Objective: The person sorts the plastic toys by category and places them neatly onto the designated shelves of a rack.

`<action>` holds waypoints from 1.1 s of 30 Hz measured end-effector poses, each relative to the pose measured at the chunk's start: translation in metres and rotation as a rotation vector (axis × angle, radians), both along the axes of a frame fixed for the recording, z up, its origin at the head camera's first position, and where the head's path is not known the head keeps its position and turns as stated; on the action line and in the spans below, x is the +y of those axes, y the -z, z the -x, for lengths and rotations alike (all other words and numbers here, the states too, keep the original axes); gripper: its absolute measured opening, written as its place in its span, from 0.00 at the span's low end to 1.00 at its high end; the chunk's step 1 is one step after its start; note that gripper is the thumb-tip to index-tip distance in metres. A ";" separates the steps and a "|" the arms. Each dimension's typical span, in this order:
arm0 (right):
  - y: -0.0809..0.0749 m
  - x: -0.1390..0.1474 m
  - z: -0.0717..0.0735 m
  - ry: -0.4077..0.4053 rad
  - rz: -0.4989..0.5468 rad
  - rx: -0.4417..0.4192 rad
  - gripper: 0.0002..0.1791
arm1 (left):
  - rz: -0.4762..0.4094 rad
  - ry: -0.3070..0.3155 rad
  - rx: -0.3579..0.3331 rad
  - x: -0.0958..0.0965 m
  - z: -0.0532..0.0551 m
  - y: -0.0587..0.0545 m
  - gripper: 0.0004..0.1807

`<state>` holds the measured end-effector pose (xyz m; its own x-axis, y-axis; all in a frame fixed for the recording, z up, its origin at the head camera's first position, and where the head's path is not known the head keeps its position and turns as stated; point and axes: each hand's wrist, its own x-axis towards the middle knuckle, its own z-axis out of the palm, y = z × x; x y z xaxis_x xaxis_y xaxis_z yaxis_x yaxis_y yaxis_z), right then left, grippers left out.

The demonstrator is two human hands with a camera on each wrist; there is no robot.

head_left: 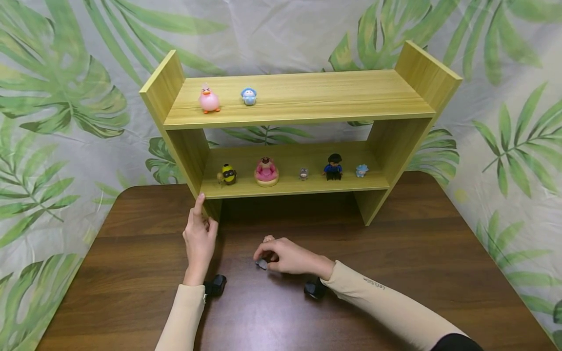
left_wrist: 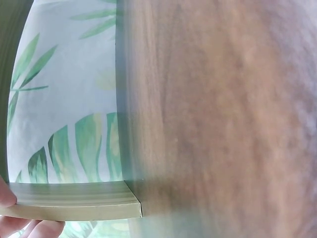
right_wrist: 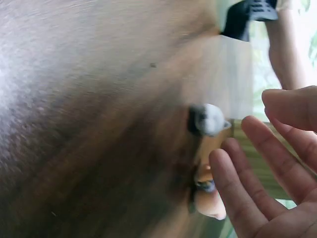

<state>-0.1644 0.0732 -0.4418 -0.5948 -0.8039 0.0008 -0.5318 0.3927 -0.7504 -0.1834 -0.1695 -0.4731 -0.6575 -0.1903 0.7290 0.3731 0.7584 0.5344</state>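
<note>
My left hand point(head_left: 199, 241) is at the lower left of the wooden shelf point(head_left: 298, 192). In the left wrist view its thumb and fingers point(left_wrist: 47, 229) lie on opposite faces of the shelf's side panel point(left_wrist: 74, 212), gripping it. Over the table, my right hand point(head_left: 291, 256) reaches toward a small grey-and-white figurine point(head_left: 262, 263). The right wrist view shows its fingers spread, with a gap between them and the grey figurine point(right_wrist: 212, 120). Just behind stands a peach-coloured figurine point(head_left: 268, 238), partly hidden by the hand in the head view.
On the upper board stand a pink duck figure point(head_left: 209, 100) and a small blue figure point(head_left: 248, 96). The middle board holds several more, among them a yellow-and-black figure point(head_left: 228, 174), a pink bear point(head_left: 266, 171) and a dark-haired figure point(head_left: 333, 167). A leaf-patterned cloth point(head_left: 505, 122) hangs behind.
</note>
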 end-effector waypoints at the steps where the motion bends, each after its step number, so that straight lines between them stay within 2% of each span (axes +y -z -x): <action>1: 0.002 0.000 -0.001 -0.001 -0.014 0.009 0.15 | 0.001 0.000 0.002 0.000 0.000 0.000 0.45; 9: 0.008 -0.006 -0.005 -0.006 -0.081 0.073 0.15 | 0.001 0.003 -0.010 0.000 0.000 0.001 0.46; 16: 0.011 -0.011 -0.005 0.008 -0.110 0.182 0.14 | 0.001 0.006 -0.005 0.000 -0.002 -0.001 0.44; 19: 0.013 -0.012 -0.007 0.009 -0.115 0.200 0.13 | -0.002 0.005 -0.009 0.001 -0.002 -0.002 0.44; 33: 0.007 -0.006 -0.010 0.033 -0.012 0.207 0.08 | 0.002 -0.007 -0.011 0.001 -0.002 -0.002 0.44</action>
<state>-0.1549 0.0668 -0.4490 -0.6089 -0.7846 0.1165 -0.6610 0.4207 -0.6214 -0.1816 -0.1685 -0.4711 -0.6641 -0.1933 0.7222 0.3617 0.7623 0.5366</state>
